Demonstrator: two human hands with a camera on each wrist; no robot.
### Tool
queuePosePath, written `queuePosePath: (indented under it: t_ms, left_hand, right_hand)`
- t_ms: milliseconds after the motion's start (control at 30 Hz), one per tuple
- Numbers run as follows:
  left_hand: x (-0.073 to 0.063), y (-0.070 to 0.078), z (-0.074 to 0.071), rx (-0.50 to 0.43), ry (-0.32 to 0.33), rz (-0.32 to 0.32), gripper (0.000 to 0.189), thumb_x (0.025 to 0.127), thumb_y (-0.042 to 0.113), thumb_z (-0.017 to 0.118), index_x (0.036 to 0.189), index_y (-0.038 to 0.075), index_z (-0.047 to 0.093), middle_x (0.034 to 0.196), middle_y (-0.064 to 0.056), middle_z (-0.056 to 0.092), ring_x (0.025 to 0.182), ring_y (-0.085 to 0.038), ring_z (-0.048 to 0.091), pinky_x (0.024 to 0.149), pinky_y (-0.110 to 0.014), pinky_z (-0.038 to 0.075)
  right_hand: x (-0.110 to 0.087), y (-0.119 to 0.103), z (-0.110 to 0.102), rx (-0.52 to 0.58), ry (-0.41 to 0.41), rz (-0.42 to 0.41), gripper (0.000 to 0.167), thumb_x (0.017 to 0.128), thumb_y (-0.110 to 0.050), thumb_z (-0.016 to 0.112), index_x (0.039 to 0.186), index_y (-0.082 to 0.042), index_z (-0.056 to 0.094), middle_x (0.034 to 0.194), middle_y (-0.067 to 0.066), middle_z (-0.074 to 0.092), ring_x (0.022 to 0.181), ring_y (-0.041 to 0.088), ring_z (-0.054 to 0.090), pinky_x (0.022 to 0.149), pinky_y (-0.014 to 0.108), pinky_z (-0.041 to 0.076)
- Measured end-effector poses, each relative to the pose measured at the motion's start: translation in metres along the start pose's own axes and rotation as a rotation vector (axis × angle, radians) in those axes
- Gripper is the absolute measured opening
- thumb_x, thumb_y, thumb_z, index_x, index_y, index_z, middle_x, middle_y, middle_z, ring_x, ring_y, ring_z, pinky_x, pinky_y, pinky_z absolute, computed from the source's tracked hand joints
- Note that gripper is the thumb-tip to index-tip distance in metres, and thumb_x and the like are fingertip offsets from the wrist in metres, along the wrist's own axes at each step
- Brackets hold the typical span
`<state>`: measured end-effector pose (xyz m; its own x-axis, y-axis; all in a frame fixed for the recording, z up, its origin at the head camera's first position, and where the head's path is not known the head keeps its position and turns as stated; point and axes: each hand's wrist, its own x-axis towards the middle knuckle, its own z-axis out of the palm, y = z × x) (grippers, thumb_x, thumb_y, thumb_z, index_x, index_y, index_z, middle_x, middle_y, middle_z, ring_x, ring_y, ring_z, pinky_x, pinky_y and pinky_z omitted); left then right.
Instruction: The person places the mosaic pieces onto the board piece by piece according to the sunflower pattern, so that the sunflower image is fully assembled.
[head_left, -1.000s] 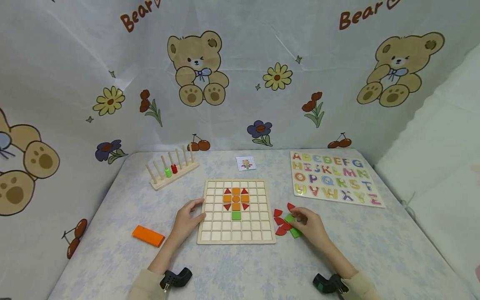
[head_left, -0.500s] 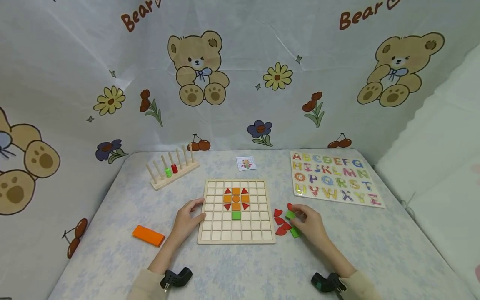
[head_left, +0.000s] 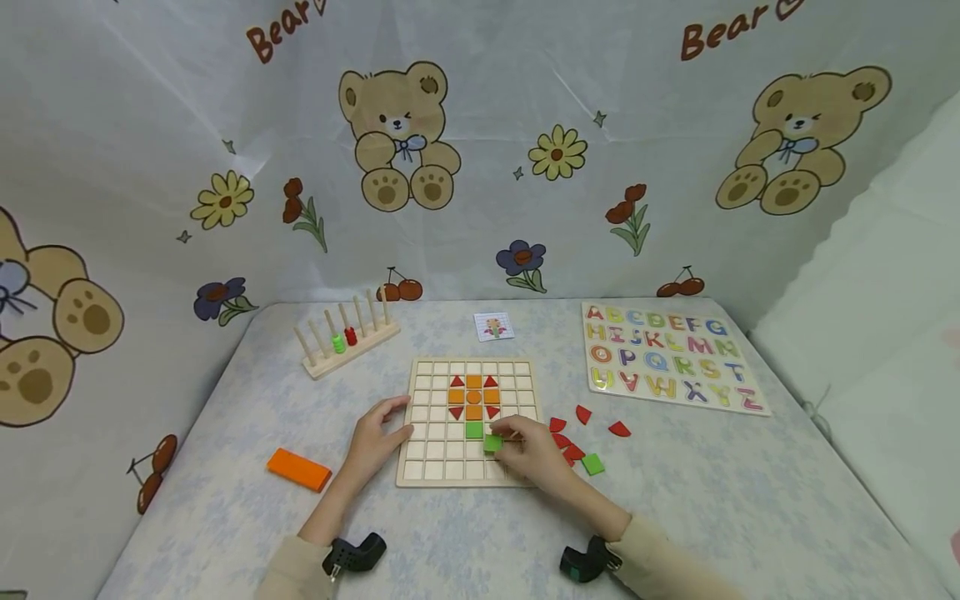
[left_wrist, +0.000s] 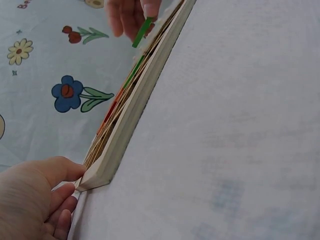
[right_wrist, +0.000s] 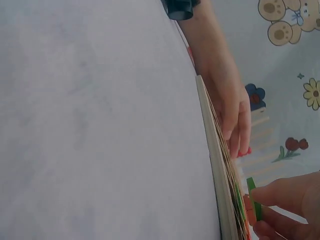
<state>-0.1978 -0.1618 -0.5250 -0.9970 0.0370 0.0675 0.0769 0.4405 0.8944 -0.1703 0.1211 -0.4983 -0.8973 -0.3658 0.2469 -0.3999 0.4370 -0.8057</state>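
The left hand (head_left: pixel 378 442) holds the left edge of a wooden grid board (head_left: pixel 424 470), its thumb and a finger at the rim. In the left wrist view, the left hand (left_wrist: pixel 37 195) grips a corner of the board (left_wrist: pixel 107 170). Over the board, right of its green square tile (head_left: pixel 474 430), the right hand (head_left: pixel 536 458) pinches another green square tile (head_left: pixel 492 444). That tile (right_wrist: pixel 254 199) stands tilted just above the surface in the right wrist view. Orange tiles (head_left: pixel 473 382) and red triangles (head_left: pixel 457 412) fill cells above.
Several red quarter-round pieces (head_left: pixel 619 429) and a green tile (head_left: pixel 593 464) lie right of the board. Around it are a patterned card (head_left: pixel 493 327), an alphabet board (head_left: pixel 671 358), a peg rack with beads (head_left: pixel 352 346) and an orange block (head_left: pixel 298 469).
The right hand has carried a green tile left from the loose pieces to over the board. One red piece now lies farther right. The left hand stays at the board's edge.
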Motion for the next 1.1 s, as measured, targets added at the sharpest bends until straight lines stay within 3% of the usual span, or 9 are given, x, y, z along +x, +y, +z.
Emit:
queuePosePath:
  t_ms: [233, 733, 933, 1100]
  left_hand:
    - [0.0, 0.001, 0.001, -0.001, 0.01, 0.016, 0.046, 0.088, 0.005, 0.071, 0.133, 0.005, 0.061, 0.136, -0.012, 0.061, 0.128, -0.029, 0.054, 0.104, -0.046, 0.041]
    - [0.0, -0.002, 0.002, 0.012, 0.041, 0.035, 0.046, 0.086, 0.005, 0.072, 0.131, 0.004, 0.063, 0.133, -0.013, 0.063, 0.125, -0.029, 0.056, 0.101, -0.04, 0.042]
    - [0.001, -0.002, 0.002, 0.005, 0.011, 0.014, 0.046, 0.087, 0.007, 0.072, 0.132, 0.005, 0.062, 0.134, -0.012, 0.062, 0.126, -0.028, 0.055, 0.103, -0.043, 0.041]
    - [0.001, -0.002, 0.001, 0.016, 0.011, 0.015, 0.046, 0.087, 0.006, 0.072, 0.132, 0.006, 0.062, 0.134, -0.011, 0.062, 0.127, -0.027, 0.055, 0.103, -0.043, 0.041]
  right_hand:
    - [0.01, -0.006, 0.02, -0.022, -0.074, -0.033, 0.032, 0.08, 0.006, 0.073, 0.111, 0.005, 0.069, 0.106, 0.013, 0.072, 0.096, 0.027, 0.066, 0.082, 0.027, 0.054]
    - [0.009, -0.002, 0.024, -0.01, -0.043, -0.046, 0.027, 0.081, 0.004, 0.073, 0.108, 0.002, 0.071, 0.101, 0.011, 0.072, 0.09, 0.024, 0.063, 0.081, 0.026, 0.054]
    - [0.0, -0.002, 0.008, 0.003, -0.001, -0.038, 0.021, 0.086, 0.001, 0.07, 0.107, 0.004, 0.071, 0.099, 0.013, 0.072, 0.087, 0.024, 0.064, 0.078, 0.027, 0.054]
    - [-0.019, 0.005, -0.019, -0.022, 0.091, 0.046, 0.023, 0.084, 0.005, 0.07, 0.107, 0.003, 0.07, 0.097, 0.013, 0.071, 0.08, 0.018, 0.06, 0.069, 0.023, 0.05]
